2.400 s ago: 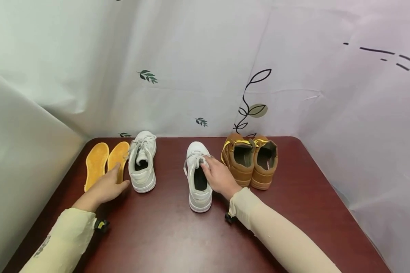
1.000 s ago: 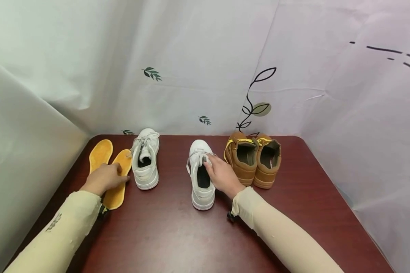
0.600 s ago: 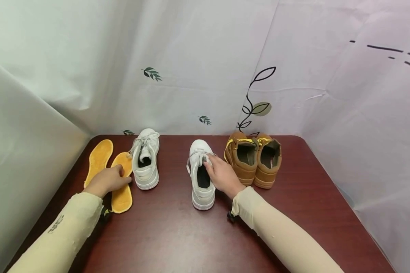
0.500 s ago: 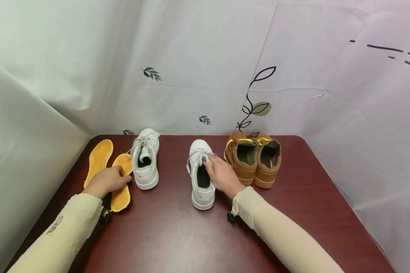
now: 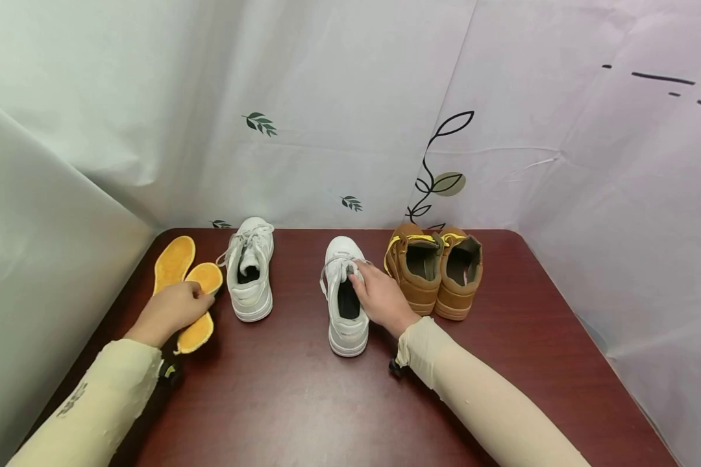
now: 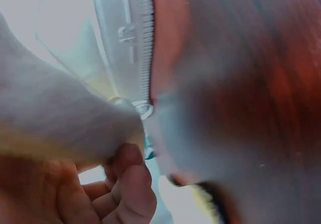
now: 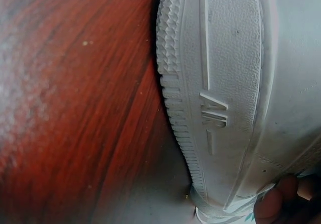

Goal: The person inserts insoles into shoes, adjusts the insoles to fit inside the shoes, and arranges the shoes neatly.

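My left hand [image 5: 172, 310] pinches a yellow insole [image 5: 205, 277] near its middle, and the insole bends over the table. In the left wrist view, thumb and fingers [image 6: 135, 194] meet at the edge of that insole [image 6: 60, 108]. A second yellow insole [image 5: 175, 259] lies behind the hand, partly covered by it. My right hand [image 5: 383, 299] grips the opening of a white sneaker [image 5: 347, 338], toe pointing away, with the thumb at the tongue. The right wrist view shows this sneaker's side [image 7: 230, 58] close up, fingertips [image 7: 271, 204] at its upper edge.
Another white sneaker [image 5: 252, 301] stands right of the insoles, laces loose. Two brown shoes [image 5: 417, 295] with yellow laces stand side by side beyond the right hand. The dark red table [image 5: 304, 402] ends at a pale curtain [image 5: 339, 130] behind and at the sides.
The left hand has taken hold of the right-hand insole, drawn it nearer and bent it up. Lately it moved slightly left. The right hand stays on the sneaker.
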The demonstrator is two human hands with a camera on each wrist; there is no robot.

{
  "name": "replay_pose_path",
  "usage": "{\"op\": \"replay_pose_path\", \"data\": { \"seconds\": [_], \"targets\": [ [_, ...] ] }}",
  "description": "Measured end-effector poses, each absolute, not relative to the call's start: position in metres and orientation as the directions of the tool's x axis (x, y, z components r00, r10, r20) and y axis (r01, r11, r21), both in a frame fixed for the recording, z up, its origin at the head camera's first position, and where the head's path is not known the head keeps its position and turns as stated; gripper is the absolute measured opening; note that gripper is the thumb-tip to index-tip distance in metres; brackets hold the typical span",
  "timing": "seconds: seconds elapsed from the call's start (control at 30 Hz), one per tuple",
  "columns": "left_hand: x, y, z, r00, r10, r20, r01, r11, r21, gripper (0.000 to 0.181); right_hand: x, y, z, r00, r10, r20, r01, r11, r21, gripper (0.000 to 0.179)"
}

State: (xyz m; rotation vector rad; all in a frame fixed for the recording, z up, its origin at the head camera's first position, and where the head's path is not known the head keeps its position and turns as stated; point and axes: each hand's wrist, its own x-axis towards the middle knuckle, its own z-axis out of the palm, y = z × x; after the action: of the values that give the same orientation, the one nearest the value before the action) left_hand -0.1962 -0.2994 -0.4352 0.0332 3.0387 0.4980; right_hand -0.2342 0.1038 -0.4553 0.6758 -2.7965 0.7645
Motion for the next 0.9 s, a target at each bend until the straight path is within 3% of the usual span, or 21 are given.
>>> {"op": "replay_pose_path", "data": {
  "seconds": [0.3,0.73,0.9],
  "targets": [
    [-0.18,-0.292,-0.402,-0.999,0.002,-0.04,-0.012,0.938,0.346,0.039,-0.233,0.104,-0.454,-0.887,-0.379,0.262,-0.46,0.763,-0.454,0.049],
    [-0.165,-0.25,-0.365,-0.99,0.134,0.04,0.14,0.917,0.373,0.027,-0.234,0.105,-0.456,-0.887,-0.381,0.261,-0.46,0.771,-0.44,0.048],
    [-0.156,-0.229,-0.358,-0.986,0.167,0.016,0.158,0.897,0.412,0.03,-0.235,0.105,-0.457,-0.885,-0.383,0.264,-0.464,0.77,-0.438,0.049]
  ]
}}
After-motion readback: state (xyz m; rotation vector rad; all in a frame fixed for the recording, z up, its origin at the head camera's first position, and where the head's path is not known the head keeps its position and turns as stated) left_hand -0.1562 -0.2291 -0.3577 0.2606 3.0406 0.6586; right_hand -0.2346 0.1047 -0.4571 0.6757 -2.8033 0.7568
